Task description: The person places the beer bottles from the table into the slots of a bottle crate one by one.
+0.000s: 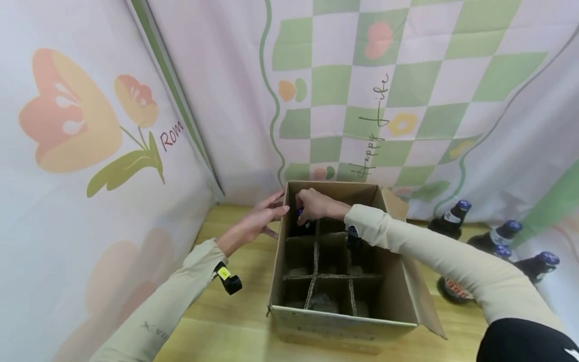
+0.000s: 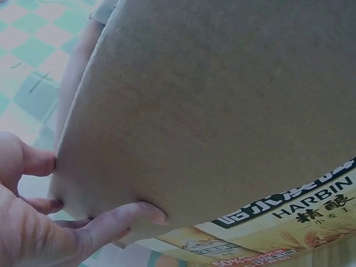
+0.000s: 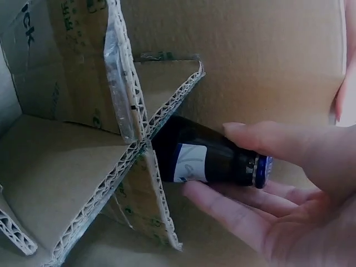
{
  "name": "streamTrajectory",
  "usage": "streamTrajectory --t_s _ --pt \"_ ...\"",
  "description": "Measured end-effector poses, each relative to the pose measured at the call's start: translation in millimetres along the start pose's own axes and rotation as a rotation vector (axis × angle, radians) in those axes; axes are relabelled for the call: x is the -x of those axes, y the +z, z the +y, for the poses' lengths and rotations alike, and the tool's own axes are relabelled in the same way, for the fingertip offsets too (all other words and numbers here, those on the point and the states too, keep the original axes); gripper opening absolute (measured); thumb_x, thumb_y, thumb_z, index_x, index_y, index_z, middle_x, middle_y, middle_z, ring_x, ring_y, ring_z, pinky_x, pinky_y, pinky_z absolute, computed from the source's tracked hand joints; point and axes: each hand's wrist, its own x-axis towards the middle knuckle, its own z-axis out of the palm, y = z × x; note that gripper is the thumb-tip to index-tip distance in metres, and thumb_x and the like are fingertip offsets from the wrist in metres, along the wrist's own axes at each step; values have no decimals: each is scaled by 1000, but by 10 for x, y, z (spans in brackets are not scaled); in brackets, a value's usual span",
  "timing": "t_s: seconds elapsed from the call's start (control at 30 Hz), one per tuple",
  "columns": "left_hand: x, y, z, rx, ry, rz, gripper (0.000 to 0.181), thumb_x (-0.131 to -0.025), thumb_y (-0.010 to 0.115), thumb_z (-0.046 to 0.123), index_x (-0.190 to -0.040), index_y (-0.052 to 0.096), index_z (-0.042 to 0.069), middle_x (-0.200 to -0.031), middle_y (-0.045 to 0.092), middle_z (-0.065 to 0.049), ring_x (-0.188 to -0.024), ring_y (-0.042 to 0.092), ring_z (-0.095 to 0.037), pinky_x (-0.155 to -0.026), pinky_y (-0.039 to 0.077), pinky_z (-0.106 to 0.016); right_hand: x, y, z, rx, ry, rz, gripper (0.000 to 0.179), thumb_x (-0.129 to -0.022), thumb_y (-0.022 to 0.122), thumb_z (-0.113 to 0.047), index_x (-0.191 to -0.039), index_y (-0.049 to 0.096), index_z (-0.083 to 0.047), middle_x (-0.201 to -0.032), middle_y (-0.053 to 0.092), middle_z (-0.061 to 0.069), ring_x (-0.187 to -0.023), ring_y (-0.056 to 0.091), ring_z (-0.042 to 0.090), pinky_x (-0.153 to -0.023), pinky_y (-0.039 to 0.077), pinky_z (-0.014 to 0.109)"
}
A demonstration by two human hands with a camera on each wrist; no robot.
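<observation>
1. On my feed, the right hand [image 1: 318,203] holds the dark bottle [image 3: 219,156] in a light pinch, thumb on one side of its shoulder and a finger on the other, near the white label. I judge smooth glass in so loose a grip could slide, and a slip here would let it drop against the cardboard.

2. That bottle sits in the far left compartment of the box [image 1: 339,324], blue cap toward the palm. I cannot tell whether its base touches the bottom.

3. Close beside it, the crossed dividers [image 3: 97,199] show raw corrugated edges. If the bottle leans into them, I'd expect one to buckle or snag it. The loose clear tape [image 3: 118,89] on one divider could catch a fingertip.

4. The left hand [image 1: 259,221] grips nothing that I can see; its fingers rest, mostly extended, against the plain side panel [image 2: 167,111]. Too little pressure there might let the box skid; too much could bow that panel.

5. Farther out, the right sleeve [image 1: 434,251] crosses above the right flap [image 1: 422,299]. Past it, bottles with blue caps [image 1: 448,223] stand on the table [image 1: 235,327]; an elbow swung wide could topple one.
</observation>
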Motion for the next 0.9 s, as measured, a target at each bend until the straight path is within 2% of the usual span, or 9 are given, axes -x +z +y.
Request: streamTrajectory --t_s 0.13,0.23,0.33,0.5,0.63,0.77,0.83,0.9 --pt "12 -18 -10 18 -5 -12 73 -110 54 23 -170 14 24 -173 20 -15 -153 31 -46 -64 62 -33 33 -75 -92 118 -30 -127 43 -90 82 -9 -126 66 7 -119 72 21 -94 72 26 -87 63 38" --pt "15 -28 -11 25 -4 -3 72 -110 54 23 -170 14 24 -174 19 -15 -153 30 -45 -64 63 -33 41 -141 -151 182 -46 -200 42 -95 78 -11 -131 66 5 -126 70 21 -103 72 30 -95 61 42" --pt "13 -25 -8 25 -5 5 72 -109 55 23 -170 16 25 -174 20 -14 -153 32 -45 -66 64 -34 54 -207 -142 178 -51 -244 40 -97 76 -14 -131 65 4 -120 72 19 -98 73 30 -89 63 40" --pt "5 -4 -18 30 -9 -3 74 -109 57 23 -170 16 25 -173 21 -15 -152 33 -46 -67 64 -36 123 -378 -93 74 -50 -289 35 -102 69 -18 -127 65 5 -107 75 16 -86 73 31 -73 62 33" --pt "11 -7 -24 25 -9 2 73 -109 57 23 -170 17 24 -173 20 -16 -151 33 -47 -65 63 -34 191 -519 -123 39 -68 -278 27 -103 68 -19 -119 68 3 -99 76 13 -76 69 20 -68 60 29" --pt "5 -19 -24 15 -10 13 73 -108 58 24 -169 19 26 -173 21 -15 -151 34 -45 -67 64 -34 252 -605 -150 41 -67 -258 23 -103 67 -17 -117 69 1 -101 76 11 -71 64 11 -68 59 27" --pt "-2 -21 -28 10 -5 16 73 -108 58 25 -169 19 26 -173 21 -15 -151 35 -46 -69 64 -35 278 -627 -145 48 -71 -252 22 -103 66 -17 -117 70 0 -104 77 12 -72 65 13 -70 60 29" --pt "-10 -19 -41 6 -5 19 73 -108 58 25 -169 19 26 -173 22 -15 -150 35 -46 -70 64 -36 308 -645 -128 78 -97 -230 22 -103 67 -18 -116 71 -1 -109 75 12 -83 66 16 -79 61 32"
